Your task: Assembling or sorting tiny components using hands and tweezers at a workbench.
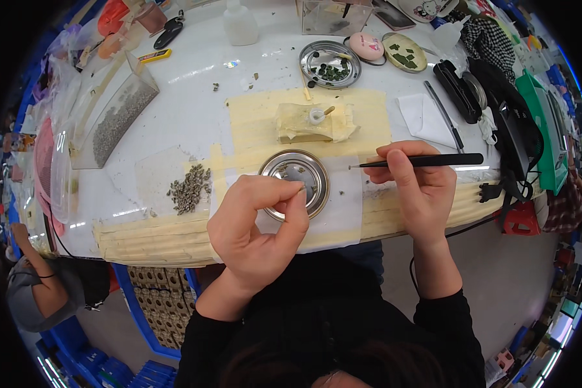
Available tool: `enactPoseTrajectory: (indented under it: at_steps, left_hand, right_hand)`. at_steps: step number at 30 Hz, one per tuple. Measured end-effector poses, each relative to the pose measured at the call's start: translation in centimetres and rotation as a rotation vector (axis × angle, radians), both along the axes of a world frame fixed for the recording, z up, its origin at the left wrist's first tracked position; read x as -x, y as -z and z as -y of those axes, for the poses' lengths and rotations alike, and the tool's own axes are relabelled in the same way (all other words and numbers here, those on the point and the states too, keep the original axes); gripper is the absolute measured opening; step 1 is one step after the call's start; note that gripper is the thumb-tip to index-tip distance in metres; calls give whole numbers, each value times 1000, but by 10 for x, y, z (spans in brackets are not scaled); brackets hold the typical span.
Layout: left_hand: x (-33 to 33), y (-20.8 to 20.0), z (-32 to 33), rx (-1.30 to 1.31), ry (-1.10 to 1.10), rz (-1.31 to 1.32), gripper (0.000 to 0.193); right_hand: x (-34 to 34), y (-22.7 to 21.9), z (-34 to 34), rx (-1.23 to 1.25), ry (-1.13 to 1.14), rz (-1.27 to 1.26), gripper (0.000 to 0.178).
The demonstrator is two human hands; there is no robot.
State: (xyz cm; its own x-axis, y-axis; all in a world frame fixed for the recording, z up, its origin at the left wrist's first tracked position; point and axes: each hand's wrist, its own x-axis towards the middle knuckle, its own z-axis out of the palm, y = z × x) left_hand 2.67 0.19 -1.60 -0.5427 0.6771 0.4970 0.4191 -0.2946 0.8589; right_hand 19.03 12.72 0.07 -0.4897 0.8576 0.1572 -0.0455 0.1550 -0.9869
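Observation:
My left hand is closed in a pinch over the near left part of a round metal dish. Something tiny seems to be between thumb and forefinger, too small to name. A few small bits lie in the dish. To the right, my right hand grips a pair of black tweezers between thumb and fingers. Their thin points face left toward the dish, with a tiny speck at the end. Left of the dish lies a heap of small grey metal-looking pieces. Beyond the dish stands a tape-covered block with a small white pot on it.
A clear bin of grey pieces stands at the left. Farther back are a metal plate with dark green bits, a round dish with green pieces and a white bottle. A black pen lies at the right.

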Motion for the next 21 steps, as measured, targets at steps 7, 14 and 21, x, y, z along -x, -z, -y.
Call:
enactPoseTrajectory:
  at_steps: [7, 14, 21]
  left_hand:
    - [4, -17, -10, 48, 420, 931, 10]
    - [8, -14, -9, 70, 650, 1303, 12]
    - [7, -9, -13, 0, 620, 1390, 13]
  right_hand:
    - [6, -1, 15, -84, -218, -323, 21]
    - [12, -3, 20, -222, -240, -252, 18]
    - [8, -4, 19, -288, -185, -212, 20]
